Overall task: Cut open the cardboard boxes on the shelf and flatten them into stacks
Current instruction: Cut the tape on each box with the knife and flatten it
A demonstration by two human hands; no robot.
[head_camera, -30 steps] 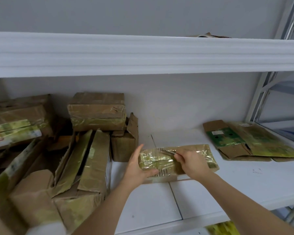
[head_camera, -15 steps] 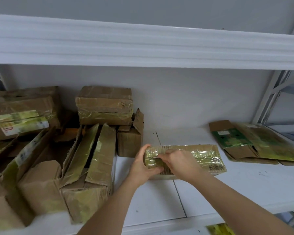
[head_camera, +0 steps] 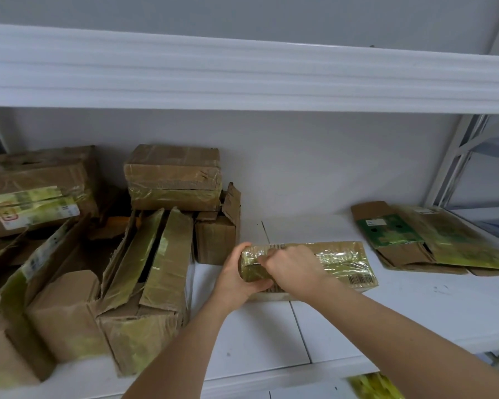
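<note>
Seen from above, a white shelf (head_camera: 415, 312) holds cardboard in three groups. At the far left, a heap of brown cardboard boxes (head_camera: 69, 269) leans together, some with flaps torn and gaping, their sides crumpled and patched with glossy yellow-green tape. Behind them a sealed box (head_camera: 172, 177) sits on top of a smaller open box (head_camera: 216, 237). In the middle lies the box in hand, a low, flat taped box (head_camera: 329, 260) wrapped almost wholly in shiny, wrinkled tape, with a barcode label near its right front corner. The left hand (head_camera: 236, 280) cups its left end, thumb over the top and fingers curled under the front edge. The right hand (head_camera: 291, 266) rests on the top near that same end, fingers curled tight as if round a small cutter, though no blade shows, so what it pinches cannot be told. The box looks light and fairly stiff, but the tape is likely slick; steadying it at the end, as the left hand does, seems wise. To the right, well apart, a stack of flattened boxes (head_camera: 432, 240) lies spread flat, one with a dark green printed panel.
</note>
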